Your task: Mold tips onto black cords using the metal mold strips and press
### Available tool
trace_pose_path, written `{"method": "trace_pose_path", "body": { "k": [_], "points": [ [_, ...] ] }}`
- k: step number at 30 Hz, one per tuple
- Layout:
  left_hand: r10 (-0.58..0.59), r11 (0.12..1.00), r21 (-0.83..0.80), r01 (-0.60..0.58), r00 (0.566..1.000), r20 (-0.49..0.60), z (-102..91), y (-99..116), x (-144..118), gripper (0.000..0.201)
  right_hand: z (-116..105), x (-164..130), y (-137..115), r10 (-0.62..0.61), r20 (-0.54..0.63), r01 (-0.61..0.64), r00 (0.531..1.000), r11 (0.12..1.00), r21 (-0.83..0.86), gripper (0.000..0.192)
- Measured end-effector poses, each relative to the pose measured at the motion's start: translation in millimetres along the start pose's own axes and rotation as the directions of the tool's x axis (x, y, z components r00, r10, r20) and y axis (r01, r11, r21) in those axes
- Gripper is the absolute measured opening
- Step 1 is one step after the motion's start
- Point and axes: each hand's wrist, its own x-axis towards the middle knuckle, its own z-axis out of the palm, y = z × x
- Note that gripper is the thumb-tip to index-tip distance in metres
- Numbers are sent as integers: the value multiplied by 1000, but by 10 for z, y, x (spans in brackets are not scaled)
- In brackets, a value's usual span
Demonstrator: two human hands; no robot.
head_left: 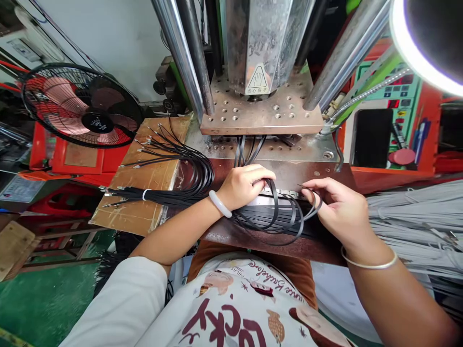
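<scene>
My left hand (243, 187) is closed over flat black cables (276, 205), which loop down from its fingers toward the table edge. Thumb and forefinger of my right hand (342, 205) pinch a thin dark cable end, pointing left. From there the cable curls round in loops to the left. Between my hands, a pale metal strip with small slots (285, 193) lies at the press front, partly hidden by the cables. A black cable bundle (173, 196), bound with a white tie, runs left from under my left forearm.
A press with a drilled copper-coloured plate (260, 129) stands ahead, cables beneath it. On the left are a cardboard sheet (144, 173) with fanned cable ends and a fan (83, 106). Grey cables (415, 217) are piled right, below a phone (372, 138). A ring lamp (401, 58) hangs above.
</scene>
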Motion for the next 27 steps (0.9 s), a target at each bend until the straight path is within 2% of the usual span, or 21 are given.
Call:
{"method": "trace_pose_path", "body": {
  "k": [3, 7, 9, 12, 14, 16, 22, 24, 27],
  "points": [
    [-34, 998, -56, 36, 998, 43, -2, -5, 9, 20, 21, 7, 19, -83, 54, 84, 995, 996, -10, 6],
    [-31, 999, 28, 28, 994, 104, 52, -52, 0, 17, 42, 22, 37, -199, 78, 202, 977, 979, -39, 10],
    [31, 996, 86, -39, 995, 96, 61, -51, -14, 17, 49, 23, 40, -213, 65, 216, 975, 975, -46, 11],
    [188, 958, 199, -205, 977, 101, 44, 4, -39, 21, 52, 19, 36, -223, 60, 227, 973, 972, -58, 12],
    [266, 919, 255, -301, 950, 165, 32, 49, -54, 27, 50, 18, 29, -216, 65, 220, 974, 974, -60, 12],
    [283, 900, 271, -341, 931, 229, 33, 73, -70, 30, 48, 19, 23, -204, 69, 208, 977, 977, -57, 12],
    [178, 950, 216, -225, 960, 216, 28, 31, -122, 28, 34, 37, -6, -237, 94, 246, 967, 964, -101, 14],
    [103, 941, 292, -171, 967, 235, -16, 46, -119, 31, 36, 43, -21, -244, 100, 254, 965, 961, -107, 15],
    [-32, 850, 507, -146, 945, 326, -119, 108, -64, 26, 57, 52, -38, -248, 124, 261, 961, 959, -111, 17]
  ]
}}
